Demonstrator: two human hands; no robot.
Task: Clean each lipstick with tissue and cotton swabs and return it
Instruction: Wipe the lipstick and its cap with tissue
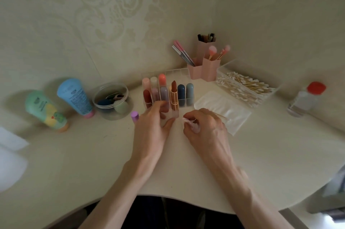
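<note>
Beside the lilac cap [134, 115], the left hand [151, 129] grips the uncapped lipstick [174, 96] upright before the organizer [179, 71]. The right hand [206, 128] pinches crumpled tissue [187, 120]. Judging this the wiping step (bullet exposed), next bring tissue gently to the stick.

L grip [151, 126] fingers+thumb curled rnd lipstick [175, 98] | R grip [205, 128] pinches tissue wad [195, 127] | both forearms bare, angled inward

We look forward and down from head height, wide-angle and close, onto the table [97, 154]; the lipstick rack [177, 72] sits mid-view, the wall [112, 13] behind it.
</note>
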